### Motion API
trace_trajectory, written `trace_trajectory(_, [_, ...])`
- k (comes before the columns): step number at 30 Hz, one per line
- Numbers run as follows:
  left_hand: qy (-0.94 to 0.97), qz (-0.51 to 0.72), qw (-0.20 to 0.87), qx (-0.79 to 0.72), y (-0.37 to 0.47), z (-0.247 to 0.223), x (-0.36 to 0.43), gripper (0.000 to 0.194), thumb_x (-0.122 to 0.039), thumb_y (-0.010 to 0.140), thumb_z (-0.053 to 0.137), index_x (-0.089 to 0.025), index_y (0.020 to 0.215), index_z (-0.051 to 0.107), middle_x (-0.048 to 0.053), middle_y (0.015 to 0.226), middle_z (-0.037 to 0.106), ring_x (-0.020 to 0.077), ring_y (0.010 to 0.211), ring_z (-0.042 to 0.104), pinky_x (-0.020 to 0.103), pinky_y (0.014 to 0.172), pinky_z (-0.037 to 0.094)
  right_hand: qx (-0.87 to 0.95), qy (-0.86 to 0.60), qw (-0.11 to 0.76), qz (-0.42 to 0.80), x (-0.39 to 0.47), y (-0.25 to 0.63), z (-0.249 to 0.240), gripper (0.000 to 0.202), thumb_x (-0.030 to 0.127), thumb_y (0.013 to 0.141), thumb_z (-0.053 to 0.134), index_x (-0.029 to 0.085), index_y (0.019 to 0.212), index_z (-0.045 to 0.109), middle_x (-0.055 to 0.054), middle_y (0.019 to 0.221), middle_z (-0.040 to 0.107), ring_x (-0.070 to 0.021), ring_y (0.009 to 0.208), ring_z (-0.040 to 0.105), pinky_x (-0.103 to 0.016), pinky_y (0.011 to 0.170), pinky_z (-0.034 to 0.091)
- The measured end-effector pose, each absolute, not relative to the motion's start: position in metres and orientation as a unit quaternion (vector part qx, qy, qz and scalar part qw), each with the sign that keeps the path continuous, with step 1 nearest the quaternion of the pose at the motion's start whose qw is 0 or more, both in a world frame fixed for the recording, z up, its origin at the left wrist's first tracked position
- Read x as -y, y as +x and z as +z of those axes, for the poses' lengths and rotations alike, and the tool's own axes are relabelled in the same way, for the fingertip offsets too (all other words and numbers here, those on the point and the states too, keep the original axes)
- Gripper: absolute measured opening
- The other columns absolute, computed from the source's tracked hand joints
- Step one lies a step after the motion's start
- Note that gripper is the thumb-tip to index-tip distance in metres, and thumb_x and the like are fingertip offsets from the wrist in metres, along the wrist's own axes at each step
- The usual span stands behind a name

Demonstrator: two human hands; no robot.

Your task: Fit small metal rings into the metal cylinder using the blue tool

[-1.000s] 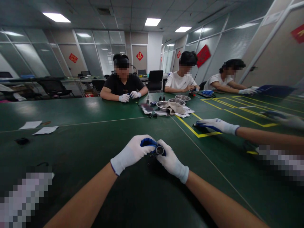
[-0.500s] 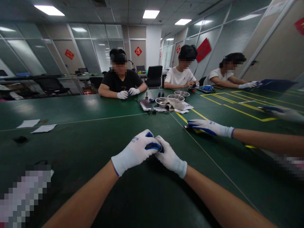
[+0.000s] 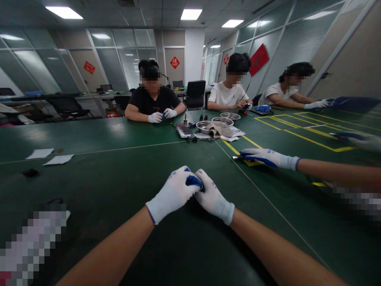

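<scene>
At the green desk's (image 3: 119, 174) near side: a small dark object (image 3: 203, 187) is held, mostly hidden.
Left hand (image 3: 177, 190): curled narrowly round the object's left.
Right hand (image 3: 212, 195): closed about its right.
Across the desk: metal bowls (image 3: 203, 126) are clustered, the nearest partly covered by a beige cloth (image 3: 220, 129).

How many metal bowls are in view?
3: the nearest bowl, left of the cloth; the middle bowl, behind the cloth; the farthest bowl, at the back. The cloth could hide more.
</scene>
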State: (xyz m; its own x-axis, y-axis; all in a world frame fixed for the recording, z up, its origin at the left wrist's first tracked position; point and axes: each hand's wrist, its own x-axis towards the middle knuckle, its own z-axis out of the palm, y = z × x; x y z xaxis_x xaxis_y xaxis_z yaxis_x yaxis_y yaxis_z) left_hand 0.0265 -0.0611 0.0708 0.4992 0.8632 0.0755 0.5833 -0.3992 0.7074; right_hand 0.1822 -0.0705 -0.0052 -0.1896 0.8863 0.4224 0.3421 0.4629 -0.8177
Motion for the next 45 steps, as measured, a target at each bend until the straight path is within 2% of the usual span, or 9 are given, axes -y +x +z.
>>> trace_trajectory(10, [0.775,0.3,0.263,-0.49,0.034,0.054,0.06,0.02,-0.021,0.084,0.072,-0.022,0.103,0.066,0.008,0.111,0.066,0.0276,0.108,0.065,0.045,0.099,0.053,0.682,-0.453,0.497,0.288,0.068,0.185,-0.009,0.017,0.016,0.082,0.058,0.025,0.095,0.052,-0.002,0.092,0.058,-0.0208,0.084,0.059,-0.037,0.073,0.051])
trace_trajectory(13, [0.758,0.343,0.334,-0.442,0.034,0.053,0.062,0.034,-0.019,0.084,0.071,-0.022,0.117,0.062,0.008,0.118,0.067,0.0254,0.113,0.065,0.044,0.104,0.052,0.639,-0.456,0.544,0.295,0.068,0.185,-0.013,0.049,0.023,0.085,0.065,0.026,0.129,0.045,-0.006,0.109,0.064,-0.0244,0.1,0.065,-0.044,0.088,0.056])
trace_trajectory(16, [0.744,0.359,0.386,-0.41,0.034,0.046,0.063,0.041,-0.018,0.078,0.078,-0.021,0.117,0.063,0.008,0.119,0.067,0.0255,0.113,0.066,0.044,0.105,0.053,0.629,-0.464,0.557,0.282,0.068,0.182,-0.02,0.088,0.029,0.084,0.071,0.026,0.156,0.02,-0.01,0.117,0.063,-0.0272,0.106,0.066,-0.049,0.094,0.056])
trace_trajectory(19, [0.736,0.368,0.405,-0.4,0.032,0.039,0.059,0.035,-0.019,0.08,0.076,-0.021,0.113,0.065,0.008,0.117,0.069,0.0255,0.113,0.067,0.044,0.105,0.052,0.639,-0.47,0.553,0.255,0.07,0.18,-0.023,0.095,0.029,0.088,0.067,0.025,0.163,0.009,-0.013,0.121,0.061,-0.028,0.105,0.067,-0.052,0.096,0.056])
trace_trajectory(24, [0.65,0.469,0.417,-0.429,0.018,0.031,0.017,0.034,-0.035,0.09,0.067,-0.021,0.12,0.057,0.009,0.117,0.071,0.0251,0.103,0.072,0.042,0.092,0.059,0.67,-0.466,0.565,0.124,0.059,0.205,-0.013,0.07,0.029,0.087,0.066,0.024,0.152,0.041,-0.016,0.137,0.058,-0.0327,0.125,0.059,-0.054,0.109,0.047])
trace_trajectory(28, [0.601,0.523,0.272,-0.54,-0.004,0.022,-0.052,0.032,-0.027,0.089,0.069,-0.02,0.119,0.059,0.011,0.119,0.071,0.0261,0.108,0.07,0.043,0.099,0.056,0.565,-0.612,0.552,0.039,0.033,0.26,-0.011,0.033,0.033,0.088,0.059,0.018,0.117,0.065,-0.017,0.108,0.065,-0.0349,0.101,0.063,-0.055,0.093,0.051])
trace_trajectory(33, [0.645,0.354,0.064,-0.675,-0.027,0.012,-0.123,0.042,-0.017,0.088,0.069,-0.013,0.129,0.063,0.019,0.127,0.066,0.0331,0.12,0.065,0.045,0.107,0.05,0.407,-0.836,0.356,-0.098,0.012,0.321,-0.009,0.053,0.045,0.091,0.055,0.008,0.128,0.06,-0.024,0.116,0.061,-0.0415,0.112,0.058,-0.055,0.093,0.047])
trace_trajectory(37, [0.672,0.305,0.057,-0.672,-0.03,0.013,-0.16,0.044,-0.015,0.09,0.066,-0.011,0.134,0.063,0.022,0.135,0.059,0.037,0.122,0.063,0.048,0.106,0.049,0.362,-0.9,0.226,-0.087,0.0,0.344,-0.003,0.066,0.063,0.094,0.05,0.006,0.124,0.064,-0.028,0.123,0.059,-0.0442,0.116,0.058,-0.056,0.094,0.047])
trace_trajectory(45, [0.682,0.277,0.046,-0.675,-0.029,0.006,-0.171,0.057,-0.019,0.092,0.065,-0.009,0.147,0.052,0.021,0.142,0.054,0.0349,0.127,0.059,0.046,0.111,0.045,0.378,-0.897,0.228,0.011,-0.017,0.368,-0.009,0.049,0.066,0.085,0.06,0.02,0.099,0.07,-0.019,0.113,0.067,-0.041,0.111,0.063,-0.054,0.093,0.048])
